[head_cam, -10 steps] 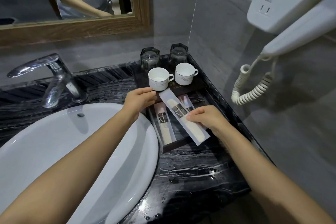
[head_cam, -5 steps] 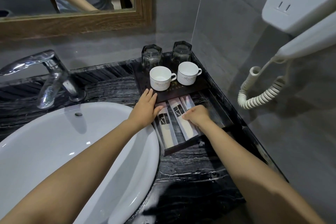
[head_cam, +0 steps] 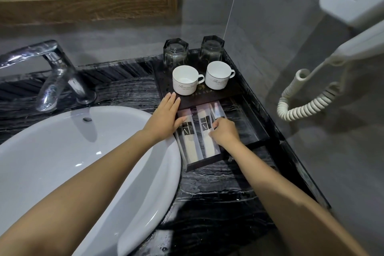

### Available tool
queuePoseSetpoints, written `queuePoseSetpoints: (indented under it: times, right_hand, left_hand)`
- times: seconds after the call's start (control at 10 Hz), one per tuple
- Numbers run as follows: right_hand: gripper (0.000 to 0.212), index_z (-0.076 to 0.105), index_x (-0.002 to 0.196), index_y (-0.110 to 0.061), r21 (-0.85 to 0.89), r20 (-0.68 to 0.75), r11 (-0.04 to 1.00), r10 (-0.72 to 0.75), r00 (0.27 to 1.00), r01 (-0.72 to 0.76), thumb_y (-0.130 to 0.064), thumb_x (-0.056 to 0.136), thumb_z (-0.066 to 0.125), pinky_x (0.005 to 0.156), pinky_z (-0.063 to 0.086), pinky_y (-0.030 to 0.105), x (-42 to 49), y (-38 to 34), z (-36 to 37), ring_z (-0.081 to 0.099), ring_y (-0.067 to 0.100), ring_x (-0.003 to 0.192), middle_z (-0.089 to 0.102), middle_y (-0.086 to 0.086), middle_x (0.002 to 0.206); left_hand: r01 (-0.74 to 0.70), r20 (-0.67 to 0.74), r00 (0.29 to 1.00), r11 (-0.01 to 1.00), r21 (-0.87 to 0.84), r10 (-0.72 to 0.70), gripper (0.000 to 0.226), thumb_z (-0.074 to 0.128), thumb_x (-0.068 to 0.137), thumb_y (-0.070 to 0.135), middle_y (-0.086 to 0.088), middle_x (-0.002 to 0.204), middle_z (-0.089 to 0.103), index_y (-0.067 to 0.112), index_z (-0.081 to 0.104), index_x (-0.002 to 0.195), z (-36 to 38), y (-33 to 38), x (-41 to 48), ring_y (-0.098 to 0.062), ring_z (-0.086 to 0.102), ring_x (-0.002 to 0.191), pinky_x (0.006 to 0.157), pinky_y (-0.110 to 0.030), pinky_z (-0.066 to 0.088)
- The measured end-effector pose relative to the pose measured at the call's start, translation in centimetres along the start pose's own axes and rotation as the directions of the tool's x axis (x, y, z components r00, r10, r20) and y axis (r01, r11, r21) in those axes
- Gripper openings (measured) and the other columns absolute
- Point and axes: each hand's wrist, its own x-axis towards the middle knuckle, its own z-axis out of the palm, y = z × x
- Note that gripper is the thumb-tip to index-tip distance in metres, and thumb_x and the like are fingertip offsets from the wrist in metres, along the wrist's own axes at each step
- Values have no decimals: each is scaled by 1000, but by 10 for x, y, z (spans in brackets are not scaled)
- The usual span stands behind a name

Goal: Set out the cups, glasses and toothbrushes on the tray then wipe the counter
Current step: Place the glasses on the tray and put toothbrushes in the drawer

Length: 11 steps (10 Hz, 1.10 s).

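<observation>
A dark tray (head_cam: 252, 138) sits in the counter's back right corner. On its raised rear shelf stand two white cups (head_cam: 185, 81) (head_cam: 218, 78) and, behind them, two upturned glasses (head_cam: 175, 53) (head_cam: 212, 48). Three wrapped toothbrush packets lie side by side in the lower front part: the left packet (head_cam: 190, 143), the middle packet (head_cam: 207, 141) and the right packet (head_cam: 217, 110). My left hand (head_cam: 164, 118) lies flat with straight fingers on the tray's left edge, thumb touching the left packet. My right hand (head_cam: 225, 133) rests with curled fingers on the middle and right packets.
A white basin (head_cam: 62, 162) fills the left, with a chrome tap (head_cam: 56, 75) behind it. The black marble counter (head_cam: 218, 193) runs in front of the tray. A wall hair dryer (head_cam: 353, 2) with a coiled cord (head_cam: 305, 100) hangs at the right. A wood-framed mirror (head_cam: 87, 6) is above.
A second ago both hands held the middle packet slanted above the tray; it now lies flat and straight between the other two. My left hand flattened onto the tray's left edge.
</observation>
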Motion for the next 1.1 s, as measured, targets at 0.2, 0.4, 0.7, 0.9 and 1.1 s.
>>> queuePoseSetpoints:
  times: [0.2,0.4,0.7,0.9,1.1]
  right_hand:
    - [16,60,94,10,4,12,1000,-23,1000,23,3,81,58,84,54,47,2,4,1,44,17,72,64,24,111]
    - [17,65,98,-7,51,44,998,-33,999,30,0,83,61,80,53,35,2,4,-6,62,27,95,62,8,113]
    - [19,66,100,-6,17,46,999,-49,998,49,0,83,60,80,56,36,2,6,-7,64,29,96,63,9,116]
    - [44,47,130,-11,-243,-68,960,-159,985,138,-15,88,59,89,47,39,-18,8,-3,47,28,119,48,10,131]
    - [41,49,135,-13,-316,202,838,-399,895,445,-25,95,47,113,25,40,-25,18,-8,25,21,138,36,2,149]
  left_hand:
    - [3,-4,1000,1000,-8,-3,70,40,95,42,-13,159,5,5,14,148,-1,1,0,-24,-2,147,119,-34,2]
    - [4,-14,1000,1000,-22,-4,70,42,94,42,-13,158,6,5,15,147,0,1,0,-24,-1,147,119,-33,3]
    - [-2,-19,1000,1000,0,2,71,42,94,42,-14,158,6,4,15,147,1,1,0,-25,-1,147,119,-33,2]
    - [-4,-11,1000,1000,5,4,72,43,94,43,-13,159,5,5,14,148,1,-1,0,-24,-2,147,118,-32,2]
    - [1,-13,1000,1000,16,-1,72,43,94,42,-13,159,5,5,13,148,2,0,0,-24,-2,147,118,-33,2]
